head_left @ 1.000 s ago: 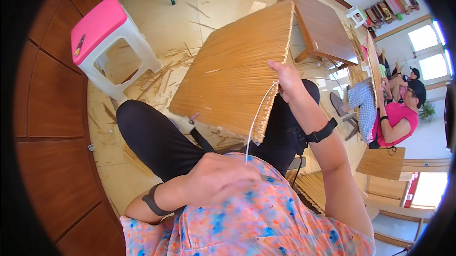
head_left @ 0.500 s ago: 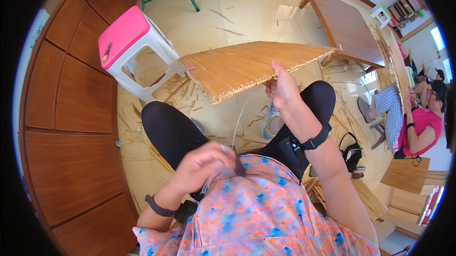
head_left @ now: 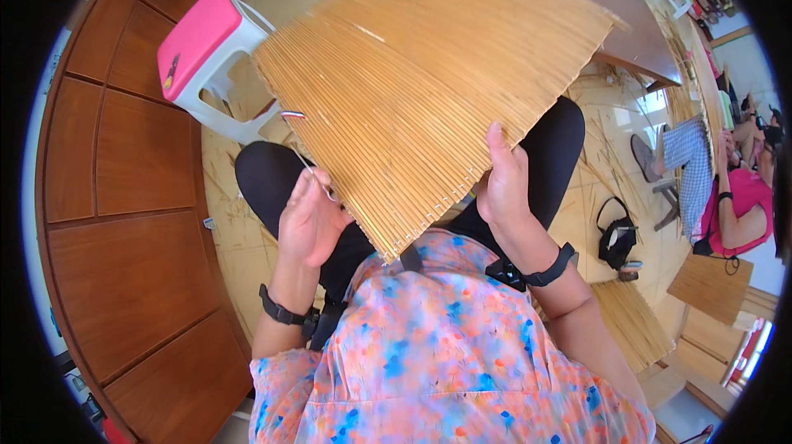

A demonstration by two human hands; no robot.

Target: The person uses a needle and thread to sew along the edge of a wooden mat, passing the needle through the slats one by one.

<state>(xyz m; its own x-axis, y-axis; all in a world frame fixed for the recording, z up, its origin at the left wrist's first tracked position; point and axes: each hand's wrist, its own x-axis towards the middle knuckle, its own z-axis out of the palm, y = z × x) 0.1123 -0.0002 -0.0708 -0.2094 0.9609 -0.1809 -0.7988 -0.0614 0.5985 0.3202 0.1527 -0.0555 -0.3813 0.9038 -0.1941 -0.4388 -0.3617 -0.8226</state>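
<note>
Fingers of the right hand [head_left: 503, 188] close on the near right edge of the woven straw mat [head_left: 429, 81], thumb on top. Left hand [head_left: 309, 221], at eight o'clock below the mat, pinches a thin strand [head_left: 304, 165]. The mat lies over the lap, reeds running from six toward one o'clock.

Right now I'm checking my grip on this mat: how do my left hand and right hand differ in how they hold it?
The left hand sits at the lower left edge of the woven straw mat, fingers curled, pinching a thin strand. The right hand grips the mat's lower right edge, thumb laid flat on top. The left hand sits lower in the picture than the right hand. Both wear a dark wristband and touch the mat.
</note>
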